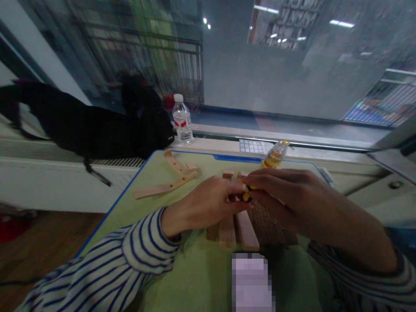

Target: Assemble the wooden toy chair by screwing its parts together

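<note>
As two hands (pixel 201 203) (pixel 292 195) pinch yellow piece (pixel 247 193): three slats (pixel 227 229).

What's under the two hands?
Pale wooden slats lying side by side on the green mat, and a small yellow-and-black piece. The left hand and right hand cover the slats' middles.

Head camera looks forward and down, close over the green table (pixel 201 273).

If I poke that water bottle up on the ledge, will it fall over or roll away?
It would probably tip fairly easily: the water bottle stands tall and narrow on the ledge. Once down, its round body would likely roll. It looks like thin clear plastic, so it may dent under a squeeze rather than break. How full it is, I cannot tell.
</note>
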